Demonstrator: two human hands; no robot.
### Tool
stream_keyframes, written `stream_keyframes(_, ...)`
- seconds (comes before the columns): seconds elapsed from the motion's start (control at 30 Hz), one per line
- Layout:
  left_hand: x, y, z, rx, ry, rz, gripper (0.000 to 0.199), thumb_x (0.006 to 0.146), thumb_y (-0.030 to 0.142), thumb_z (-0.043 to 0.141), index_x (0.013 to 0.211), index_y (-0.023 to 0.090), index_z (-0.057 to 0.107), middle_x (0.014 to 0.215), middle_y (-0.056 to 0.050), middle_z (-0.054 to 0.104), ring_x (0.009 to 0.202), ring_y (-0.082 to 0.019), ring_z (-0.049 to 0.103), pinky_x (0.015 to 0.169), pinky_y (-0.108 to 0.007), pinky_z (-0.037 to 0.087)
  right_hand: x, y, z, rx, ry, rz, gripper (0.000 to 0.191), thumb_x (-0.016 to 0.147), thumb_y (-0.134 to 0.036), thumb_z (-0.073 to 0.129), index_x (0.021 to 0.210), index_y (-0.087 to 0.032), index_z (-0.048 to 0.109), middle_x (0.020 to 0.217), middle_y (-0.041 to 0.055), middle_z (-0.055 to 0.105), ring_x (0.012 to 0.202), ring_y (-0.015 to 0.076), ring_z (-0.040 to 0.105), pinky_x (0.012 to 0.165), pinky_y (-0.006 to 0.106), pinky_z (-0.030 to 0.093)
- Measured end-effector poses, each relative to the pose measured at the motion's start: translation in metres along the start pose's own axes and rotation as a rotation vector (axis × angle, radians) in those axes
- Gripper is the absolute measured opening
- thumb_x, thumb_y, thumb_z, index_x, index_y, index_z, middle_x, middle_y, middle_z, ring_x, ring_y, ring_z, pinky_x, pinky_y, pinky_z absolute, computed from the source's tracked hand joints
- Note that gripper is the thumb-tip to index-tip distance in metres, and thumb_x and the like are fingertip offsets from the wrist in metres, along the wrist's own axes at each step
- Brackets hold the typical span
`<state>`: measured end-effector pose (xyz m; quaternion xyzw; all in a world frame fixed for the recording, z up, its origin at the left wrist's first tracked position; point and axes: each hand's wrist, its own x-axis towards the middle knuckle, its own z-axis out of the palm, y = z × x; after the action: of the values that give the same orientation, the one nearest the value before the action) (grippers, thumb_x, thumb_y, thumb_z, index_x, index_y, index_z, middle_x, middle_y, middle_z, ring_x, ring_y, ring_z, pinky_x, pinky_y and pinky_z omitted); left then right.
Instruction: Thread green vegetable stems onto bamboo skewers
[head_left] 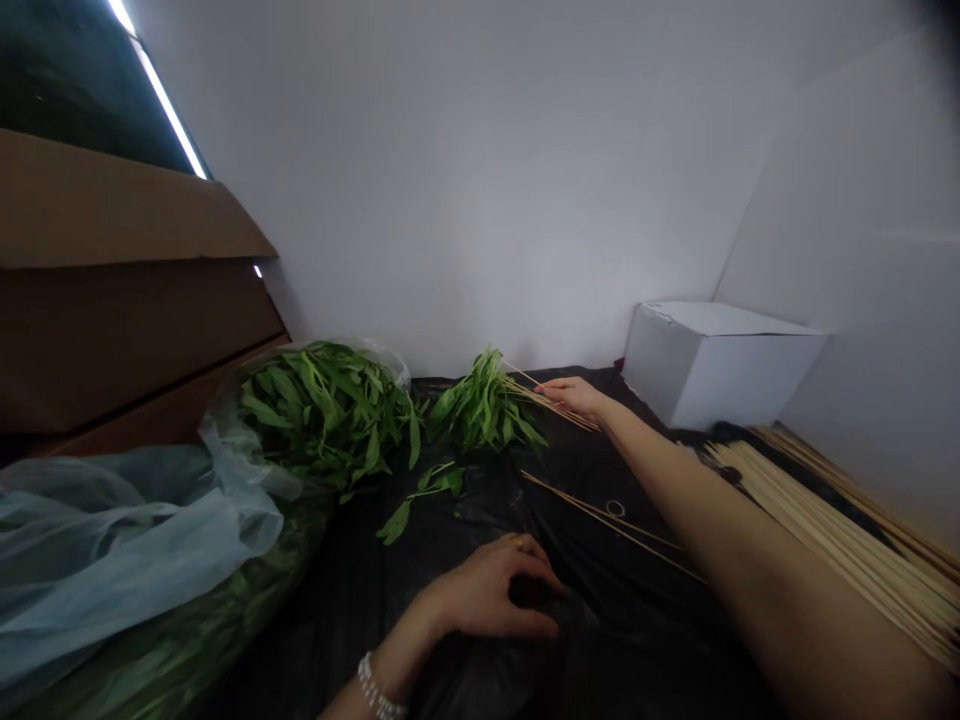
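Note:
My right hand (576,396) reaches to the back of the black sheet, its fingers closed on a thin stick (523,373). That stick slants over other thin sticks (571,412) lying beside a heap of leafy green stems (486,405). Where its far end meets the leaves, I cannot tell whether they are attached. Nearer to me, my left hand (499,590) hovers low over the sheet (480,510) with thumb and fingers curved apart, holding nothing. Two loose sticks (600,515) and a small pale ring (615,508) lie between the hands. A single sprig (424,495) rests to the left.
On the left, clear plastic bags (247,500) hold more leaves (322,400), with a cardboard box (120,300) behind. A white box (720,360) stands at the back right. Bundles of long pale sticks (817,530) lie along the right side. A white wall (480,180) closes the back.

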<state>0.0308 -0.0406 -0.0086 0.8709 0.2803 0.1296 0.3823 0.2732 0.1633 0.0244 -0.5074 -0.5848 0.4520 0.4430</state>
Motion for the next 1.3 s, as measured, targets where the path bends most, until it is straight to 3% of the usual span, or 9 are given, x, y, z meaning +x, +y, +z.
stream_keyframes(0.2, 0.000, 0.001, 0.000, -0.019, -0.003, -0.036, 0.043, 0.071, 0.041, 0.077, 0.112, 0.031, 0.070, 0.113, -0.002, 0.063, 0.107, -0.021, 0.056, 0.098, -0.030, 0.038, 0.050, 0.016, 0.034, -0.204, 0.192, -0.017, 0.017, 0.076, -0.021, 0.070, 0.091, -0.014, 0.076, 0.081, 0.0068, 0.074, 0.072, 0.0159, 0.065, 0.070, 0.027, 0.051)
stream_keyframes(0.4, -0.001, 0.004, -0.001, -0.004, -0.013, -0.067, 0.045, 0.071, 0.045, 0.077, 0.114, 0.033, 0.069, 0.114, -0.002, 0.062, 0.108, -0.021, 0.056, 0.097, -0.031, 0.039, 0.065, 0.021, 0.055, -0.536, 0.411, 0.015, 0.030, 0.079, -0.011, 0.057, 0.104, -0.015, 0.073, 0.104, 0.0116, 0.071, 0.100, 0.0215, 0.063, 0.089, 0.029, 0.045)
stream_keyframes(0.63, -0.001, 0.005, -0.001, 0.017, -0.014, -0.076, 0.044, 0.071, 0.043, 0.077, 0.113, 0.032, 0.069, 0.114, 0.000, 0.062, 0.109, -0.021, 0.056, 0.100, -0.031, 0.038, 0.047, 0.018, 0.067, -0.881, 0.295, -0.025, 0.036, 0.083, -0.008, 0.049, 0.112, -0.015, 0.070, 0.120, 0.0208, 0.061, 0.116, 0.0321, 0.053, 0.095, 0.042, 0.040)
stream_keyframes(0.7, 0.000, 0.005, -0.001, 0.029, -0.010, -0.066, 0.043, 0.071, 0.041, 0.077, 0.113, 0.032, 0.069, 0.113, -0.001, 0.062, 0.108, -0.021, 0.056, 0.099, -0.031, 0.038, 0.037, 0.009, 0.059, -0.949, 0.230, -0.061, 0.037, 0.084, -0.011, 0.049, 0.117, -0.016, 0.067, 0.122, 0.0196, 0.061, 0.119, 0.0328, 0.051, 0.095, 0.042, 0.039)
stream_keyframes(0.8, 0.000, 0.006, -0.001, 0.046, -0.004, -0.058, 0.042, 0.072, 0.039, 0.077, 0.112, 0.032, 0.069, 0.113, -0.001, 0.061, 0.108, -0.021, 0.056, 0.097, -0.031, 0.040, 0.010, -0.004, 0.042, -1.005, 0.059, -0.109, 0.030, 0.084, -0.016, 0.053, 0.106, -0.020, 0.072, 0.111, 0.0110, 0.069, 0.105, 0.0249, 0.060, 0.089, 0.031, 0.042)
stream_keyframes(0.9, 0.000, 0.006, -0.002, 0.057, -0.005, -0.044, 0.041, 0.072, 0.039, 0.077, 0.112, 0.031, 0.069, 0.114, -0.001, 0.061, 0.107, -0.021, 0.056, 0.097, -0.032, 0.041, -0.036, -0.013, 0.029, -1.029, -0.135, -0.160, 0.018, 0.082, -0.019, 0.058, 0.087, -0.022, 0.075, 0.090, 0.0020, 0.073, 0.084, 0.0162, 0.064, 0.077, 0.022, 0.043)
stream_keyframes(1.03, 0.001, 0.004, -0.002, 0.048, -0.010, -0.010, 0.039, 0.074, 0.040, 0.075, 0.111, 0.029, 0.070, 0.113, -0.003, 0.061, 0.107, -0.022, 0.056, 0.098, -0.032, 0.041, -0.102, -0.009, 0.023, -1.110, -0.445, -0.198, 0.020, 0.084, -0.031, 0.059, 0.087, -0.018, 0.074, 0.081, 0.0042, 0.072, 0.072, 0.0165, 0.064, 0.064, 0.023, 0.042)
stream_keyframes(1.17, 0.002, -0.001, -0.003, 0.031, -0.011, 0.030, 0.039, 0.075, 0.041, 0.074, 0.112, 0.028, 0.069, 0.112, -0.004, 0.063, 0.105, -0.021, 0.058, 0.096, -0.032, 0.042, -0.140, 0.004, 0.030, -1.314, -0.373, -0.135, 0.017, 0.081, -0.025, 0.062, 0.092, -0.015, 0.070, 0.093, 0.0119, 0.072, 0.084, 0.0231, 0.067, 0.066, 0.026, 0.043)
stream_keyframes(1.3, 0.001, -0.001, -0.004, 0.025, -0.006, 0.038, 0.039, 0.075, 0.040, 0.074, 0.112, 0.025, 0.070, 0.110, -0.005, 0.065, 0.100, -0.020, 0.060, 0.090, -0.031, 0.044, -0.146, -0.003, 0.036, -1.375, -0.332, -0.134, 0.019, 0.086, -0.016, 0.050, 0.090, -0.015, 0.068, 0.090, 0.0129, 0.072, 0.085, 0.0247, 0.069, 0.067, 0.029, 0.044)
